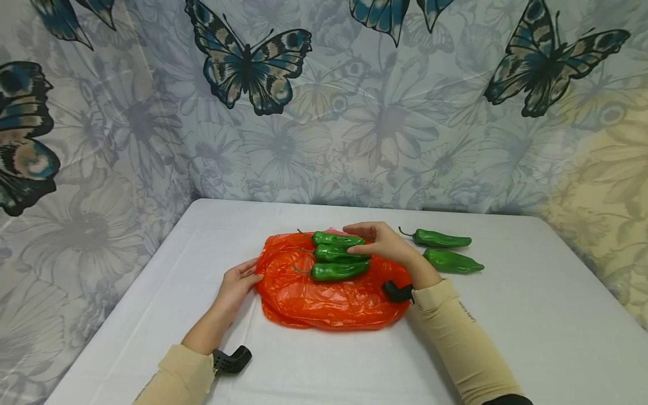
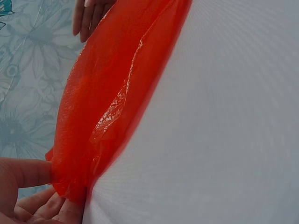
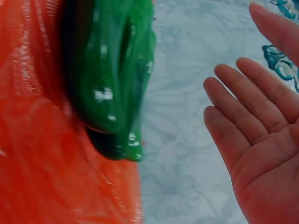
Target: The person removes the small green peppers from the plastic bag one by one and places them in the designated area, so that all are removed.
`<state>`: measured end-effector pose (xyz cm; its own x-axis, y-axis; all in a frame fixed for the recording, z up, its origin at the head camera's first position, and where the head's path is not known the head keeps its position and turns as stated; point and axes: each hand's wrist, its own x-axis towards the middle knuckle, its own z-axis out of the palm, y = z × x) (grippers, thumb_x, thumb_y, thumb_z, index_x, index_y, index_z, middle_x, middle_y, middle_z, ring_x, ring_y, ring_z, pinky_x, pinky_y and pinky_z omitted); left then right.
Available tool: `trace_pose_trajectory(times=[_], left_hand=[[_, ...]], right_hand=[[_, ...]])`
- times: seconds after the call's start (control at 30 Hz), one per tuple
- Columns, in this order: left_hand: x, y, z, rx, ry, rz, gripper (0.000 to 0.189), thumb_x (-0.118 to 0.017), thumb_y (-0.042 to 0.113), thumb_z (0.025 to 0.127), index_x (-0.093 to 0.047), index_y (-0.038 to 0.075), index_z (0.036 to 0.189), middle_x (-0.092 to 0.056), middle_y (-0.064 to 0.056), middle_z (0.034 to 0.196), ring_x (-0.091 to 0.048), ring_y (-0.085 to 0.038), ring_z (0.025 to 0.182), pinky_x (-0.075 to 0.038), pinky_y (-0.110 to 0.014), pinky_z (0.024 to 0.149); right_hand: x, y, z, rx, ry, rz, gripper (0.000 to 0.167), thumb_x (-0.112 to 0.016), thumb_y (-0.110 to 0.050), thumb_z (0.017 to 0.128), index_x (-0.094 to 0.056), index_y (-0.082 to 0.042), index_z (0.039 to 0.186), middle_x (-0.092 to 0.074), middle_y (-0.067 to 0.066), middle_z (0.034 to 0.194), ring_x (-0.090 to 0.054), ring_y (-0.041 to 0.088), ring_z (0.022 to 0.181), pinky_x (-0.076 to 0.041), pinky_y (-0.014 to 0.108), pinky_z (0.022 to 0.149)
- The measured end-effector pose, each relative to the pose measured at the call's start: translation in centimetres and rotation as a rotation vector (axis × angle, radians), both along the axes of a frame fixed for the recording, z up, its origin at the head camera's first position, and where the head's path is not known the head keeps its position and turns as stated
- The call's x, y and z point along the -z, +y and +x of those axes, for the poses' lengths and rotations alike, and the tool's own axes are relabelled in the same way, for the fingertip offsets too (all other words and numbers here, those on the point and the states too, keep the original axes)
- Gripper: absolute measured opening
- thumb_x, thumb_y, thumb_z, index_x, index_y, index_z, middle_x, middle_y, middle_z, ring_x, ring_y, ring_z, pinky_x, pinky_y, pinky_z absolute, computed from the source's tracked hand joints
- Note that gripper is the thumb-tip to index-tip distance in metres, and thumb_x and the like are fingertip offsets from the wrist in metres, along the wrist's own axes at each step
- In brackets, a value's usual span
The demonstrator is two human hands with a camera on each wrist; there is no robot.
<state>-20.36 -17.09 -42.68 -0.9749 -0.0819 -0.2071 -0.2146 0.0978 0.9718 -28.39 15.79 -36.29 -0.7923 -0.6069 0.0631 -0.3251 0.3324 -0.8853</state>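
Three green peppers [image 1: 334, 253] are laid side by side on the red plastic bag [image 1: 329, 306], in its far part, with their stems turned to the left and their long axes running across, from left to right. Two loose peppers [image 1: 441, 238] are placed on the white surface [image 1: 536, 315], to the right of the bag and apart from it, stretched in nearly the same direction. To these loose peppers the right hand [image 1: 382, 242] is the nearer one, as they lie to its right; from the left hand [image 1: 240, 280] they are separated by the whole bag. The right hand is held near the tips of the three peppers, with straight fingers and the thumb kept apart; a gap is seen in the right wrist view, so nothing is gripped. By the left hand the left edge of the bag is pinched between thumb and fingers. The bag is formed of thin, shiny film, much creased, with rounded outline. The peppers are smooth, glossy and long, narrowed at the tip; thin stems are seen on the three.
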Motion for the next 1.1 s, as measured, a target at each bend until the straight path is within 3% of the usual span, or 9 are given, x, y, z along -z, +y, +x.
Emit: trace_pose_trajectory(times=[0.2,0.5,0.97,1.1], left_hand=[[0.0,0.1,0.1,-0.006,0.001,0.009,0.050,-0.050,0.001,0.091,-0.038,-0.006,0.138,-0.043,-0.025,0.139,-0.043,-0.030,0.127,-0.048,-0.021,0.093],[-0.1,0.2,0.2,-0.008,0.000,0.019,0.050,-0.050,0.001,0.091,-0.037,-0.006,0.138,-0.043,-0.025,0.139,-0.042,-0.028,0.126,-0.047,-0.009,0.081],[-0.1,0.2,0.0,-0.004,-0.001,0.010,0.050,-0.050,0.001,0.091,-0.038,-0.005,0.139,-0.043,-0.022,0.141,-0.043,-0.028,0.127,-0.048,-0.016,0.089],[-0.1,0.2,0.0,-0.004,0.001,0.010,0.050,-0.050,0.000,0.090,-0.038,-0.005,0.139,-0.043,-0.024,0.140,-0.044,-0.027,0.125,-0.048,-0.013,0.085]], right_hand=[[1.0,-0.1,-0.1,0.003,-0.005,0.012,0.055,-0.073,-0.013,0.079,-0.053,0.003,0.128,-0.053,0.021,0.133,-0.049,0.034,0.124,-0.040,0.050,0.102],[2.1,0.2,-0.1,-0.006,-0.050,0.048,0.042,-0.073,-0.011,0.079,-0.063,0.002,0.117,-0.061,0.019,0.122,-0.054,0.032,0.118,-0.041,0.045,0.103],[3.3,1.0,-0.3,-0.019,-0.015,0.056,0.037,-0.072,-0.011,0.079,-0.066,0.001,0.114,-0.064,0.019,0.118,-0.055,0.032,0.116,-0.042,0.044,0.102],[3.4,1.1,-0.2,-0.043,0.002,0.063,0.035,-0.072,-0.009,0.079,-0.066,0.003,0.112,-0.064,0.020,0.116,-0.057,0.033,0.113,-0.044,0.044,0.099]])
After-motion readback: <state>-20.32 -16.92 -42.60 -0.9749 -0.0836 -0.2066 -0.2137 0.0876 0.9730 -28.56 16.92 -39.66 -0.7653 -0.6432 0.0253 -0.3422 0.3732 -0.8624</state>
